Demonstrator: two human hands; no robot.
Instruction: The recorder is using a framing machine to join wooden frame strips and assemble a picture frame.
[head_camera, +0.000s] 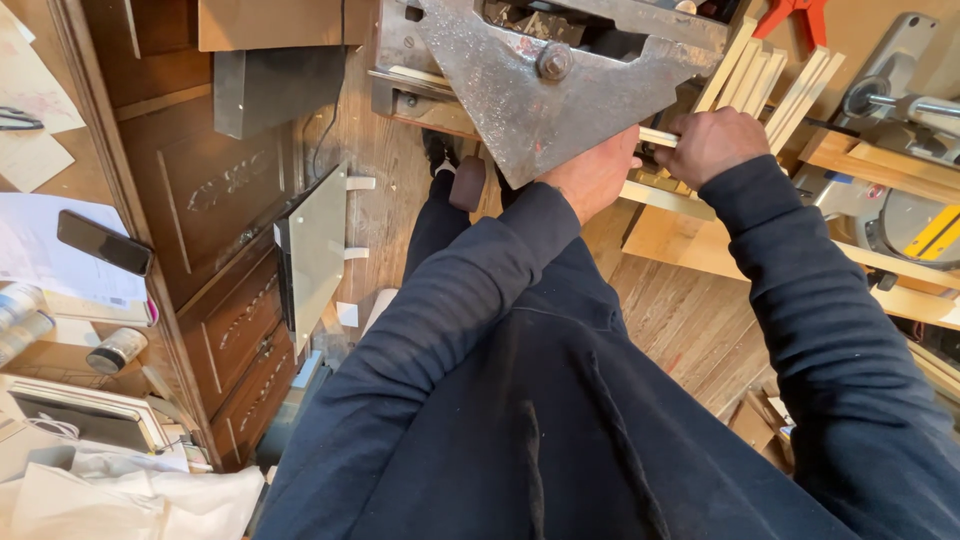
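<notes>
Strip (658, 137) of pale wood lies across bench, running under grey metal machine (545, 80), between both hands. Right hand (712, 143) fisted around strip, knuckles up, fingers clamped. Left hand (597, 175) just beside, against machine edge; fingers hidden, grip can't be told. Both dark sleeves (800, 300) reach far. More strips (770, 80) lean right. Phone (104, 243) on left desk.

Wooden desk (95, 130) at left: phone (103, 242), papers (25, 245), small jar (115, 350).

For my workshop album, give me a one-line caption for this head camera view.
Right hand grips a pale wooden strip beside a grey metal machine, left hand alongside.
</notes>
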